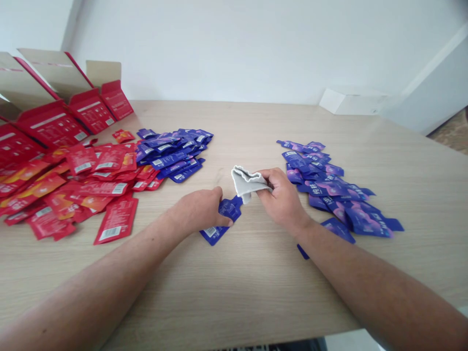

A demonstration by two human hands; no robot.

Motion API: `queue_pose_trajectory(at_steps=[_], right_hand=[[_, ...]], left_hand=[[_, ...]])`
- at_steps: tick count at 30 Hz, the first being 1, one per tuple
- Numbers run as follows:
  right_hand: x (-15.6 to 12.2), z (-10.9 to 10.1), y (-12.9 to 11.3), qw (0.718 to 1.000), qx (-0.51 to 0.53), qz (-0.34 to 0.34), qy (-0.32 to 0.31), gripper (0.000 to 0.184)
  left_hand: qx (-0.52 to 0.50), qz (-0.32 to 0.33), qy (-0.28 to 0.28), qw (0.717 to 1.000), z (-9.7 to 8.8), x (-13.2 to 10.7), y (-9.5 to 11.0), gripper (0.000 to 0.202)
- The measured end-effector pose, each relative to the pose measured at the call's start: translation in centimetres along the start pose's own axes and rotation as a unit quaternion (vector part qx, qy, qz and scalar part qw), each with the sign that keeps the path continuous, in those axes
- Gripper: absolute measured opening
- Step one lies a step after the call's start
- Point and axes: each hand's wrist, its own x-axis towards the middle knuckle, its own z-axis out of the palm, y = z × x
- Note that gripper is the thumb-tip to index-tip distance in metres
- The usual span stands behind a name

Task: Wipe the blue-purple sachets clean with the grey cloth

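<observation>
My left hand (210, 210) grips a blue sachet (214, 235) with a narrow neck, its barcode side up, low over the middle of the table or resting on it. A folded grey cloth (246, 183) with a white edge is pinched in my right hand (280, 196). The cloth hangs right by the sachet's neck; whether the two touch I cannot tell. Blue and purple sachets (321, 187) lie overlapped in a long row to the right of my right hand. Another heap of blue sachets (171, 151) lies beyond my left hand.
Red and orange sachets (91, 180) cover the table's left side. Behind them stand open red boxes (54, 122) with raised flaps. A white box (353, 101) sits at the back right against the wall. The table's front edge (256, 343) shows at the bottom.
</observation>
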Motion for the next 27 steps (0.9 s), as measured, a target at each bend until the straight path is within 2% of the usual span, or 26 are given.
queue_pose_trajectory(at_steps=[2,7,10,15,20,23,27], right_hand=[[0.0,0.1,-0.1,1.0,0.006,-0.006,-0.009,0.022],[-0.2,0.2,-0.3,0.999,0.026,-0.02,-0.031,0.023],[-0.3,0.3,-0.2,0.998,0.03,-0.024,-0.04,0.024],[-0.3,0.6,0.0,0.996,0.035,-0.039,-0.065,0.028],[-0.7,0.9,0.0,0.987,0.051,-0.066,-0.135,0.037],[-0.9,1.1,0.3,0.98,0.036,-0.082,-0.179,0.042],[-1.4,1.7,0.5,0.962,-0.026,-0.107,-0.249,0.037]], left_hand=[[-0.023,0.0,-0.009,1.0,0.1,0.3,0.0,0.065],[-0.126,0.036,-0.047,0.99,-0.7,0.9,-0.3,0.033],[-0.164,0.042,-0.06,0.984,-1.1,0.9,-0.6,0.023],[-0.191,0.052,-0.118,0.973,-0.8,0.9,-0.9,0.026],[-0.213,0.083,-0.13,0.965,-0.8,0.8,-0.8,0.022],[-0.23,0.06,-0.167,0.957,-0.8,0.9,-0.8,0.014],[-0.248,0.053,-0.167,0.953,-0.5,1.1,-1.1,0.014]])
